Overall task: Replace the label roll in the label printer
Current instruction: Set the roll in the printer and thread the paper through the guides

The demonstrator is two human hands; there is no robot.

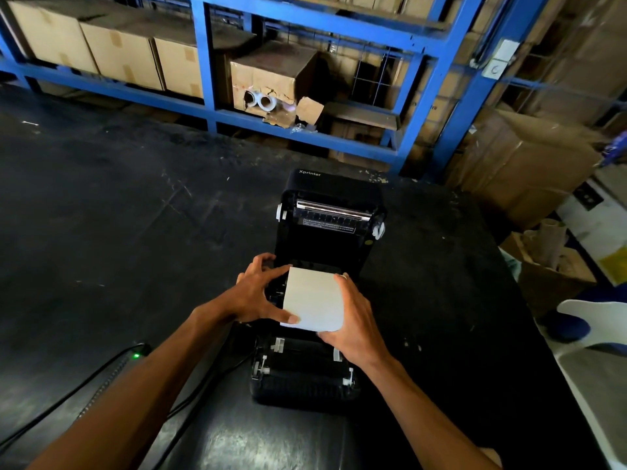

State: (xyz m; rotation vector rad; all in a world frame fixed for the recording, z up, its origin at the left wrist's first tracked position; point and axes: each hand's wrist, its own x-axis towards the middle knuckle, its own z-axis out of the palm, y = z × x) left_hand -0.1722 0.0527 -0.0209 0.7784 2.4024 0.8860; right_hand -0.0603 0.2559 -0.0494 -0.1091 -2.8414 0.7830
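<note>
Label roll (314, 300), white, held over the open bay of the black label printer (319, 334), which sits on a dark table (101, 215) toward its right edge. Printer lid (330, 212) tipped back, upright. Left hand (258, 293) grips the roll's left end, thumb on the near corner, fingers spread. Right hand (353, 317) clasps the right end. Cables (101, 374) run along the table's near left; green light (136, 355) lit there.
</note>
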